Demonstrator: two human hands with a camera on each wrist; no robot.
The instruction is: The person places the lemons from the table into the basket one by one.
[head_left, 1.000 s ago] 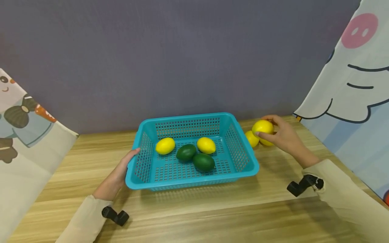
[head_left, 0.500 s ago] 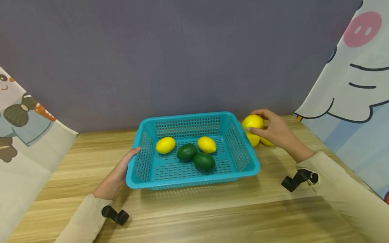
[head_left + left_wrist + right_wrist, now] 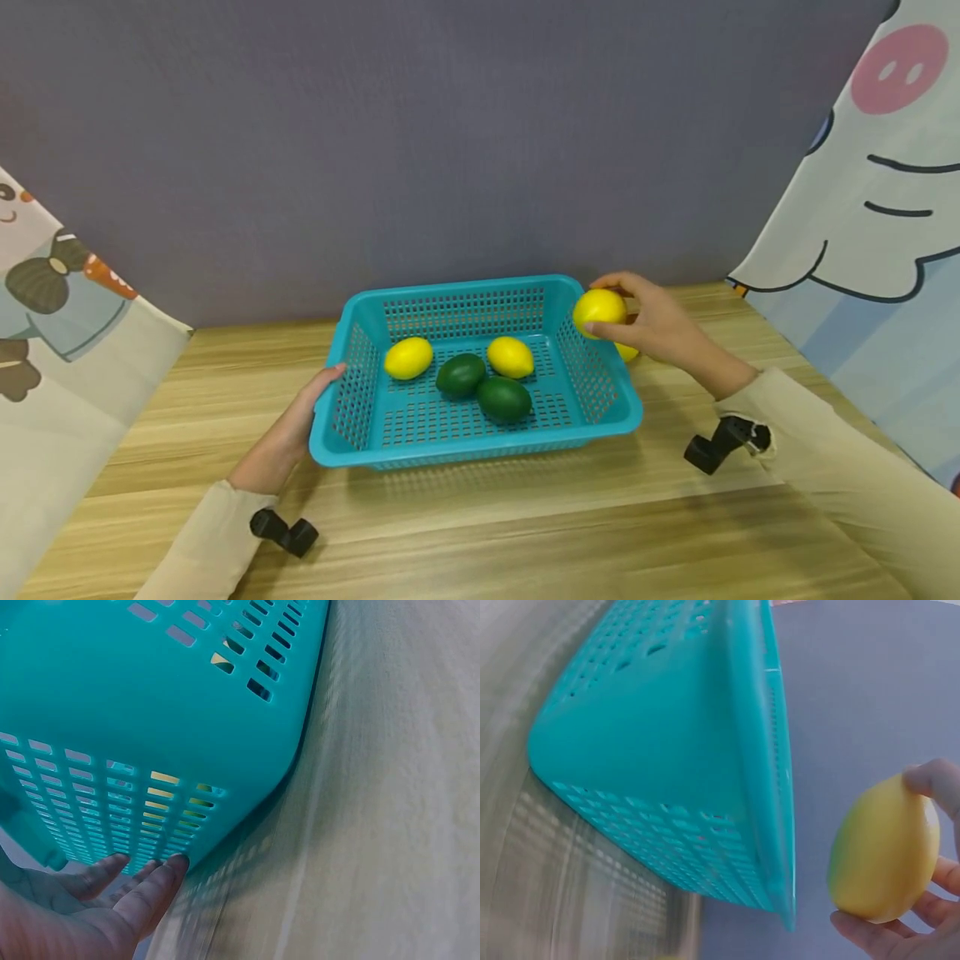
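Observation:
A turquoise perforated plastic basket [image 3: 468, 447] sits on the wooden table. In it lie two yellow lemons, one left [image 3: 408, 358] and one right [image 3: 511, 357], and two dark green avocado-like fruits [image 3: 461, 375], [image 3: 504, 400]. My left hand [image 3: 288, 433] holds the basket's left side, thumb over the rim; in the left wrist view its fingers [image 3: 154, 892] lie along the outer wall. My right hand [image 3: 656, 323] pinches a lemon [image 3: 598, 312] between thumb and fingers above the basket's right rim. The right wrist view shows this lemon [image 3: 885, 851] raised beside the rim.
Another yellow lemon [image 3: 627, 352] shows partly on the table to the right of the basket, mostly hidden by my right hand. A grey wall [image 3: 465, 150] stands behind the table [image 3: 480, 525]. Cartoon-printed cloths hang on the left [image 3: 67, 400] and right [image 3: 900, 333].
My right hand has carried its lemon leftward from above the lemons on the table to the basket's right rim. The left hand and the basket have stayed in place.

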